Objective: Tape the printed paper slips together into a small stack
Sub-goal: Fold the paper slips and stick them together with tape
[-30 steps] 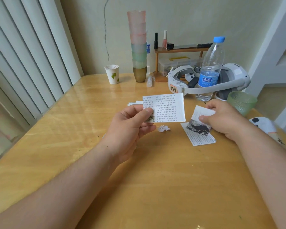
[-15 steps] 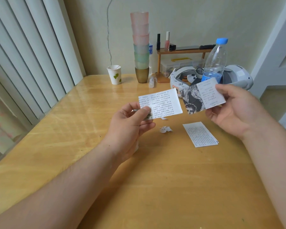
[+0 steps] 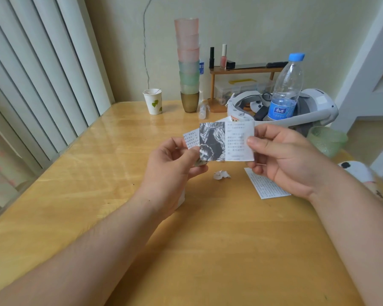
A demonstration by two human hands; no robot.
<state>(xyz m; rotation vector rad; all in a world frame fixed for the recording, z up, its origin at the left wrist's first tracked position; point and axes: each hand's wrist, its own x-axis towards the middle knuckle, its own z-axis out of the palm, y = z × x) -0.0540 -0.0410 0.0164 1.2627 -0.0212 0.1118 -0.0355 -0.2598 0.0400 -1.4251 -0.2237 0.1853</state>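
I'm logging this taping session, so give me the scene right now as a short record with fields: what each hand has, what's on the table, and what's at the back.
left hand: left hand pinches the text slip at its lower left
right hand: right hand pinches the picture slip at its right edge
slips: picture slip held in front of the text slip, overlapping it, above the table
on table: another printed slip lying flat, a crumpled scrap
at back: water bottle, stacked cups, paper cup
tape: none visible

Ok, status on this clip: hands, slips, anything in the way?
Left hand and right hand each pinch a slip, picture slip over text slip. One slip on table. No tape visible. Paper scrap below.
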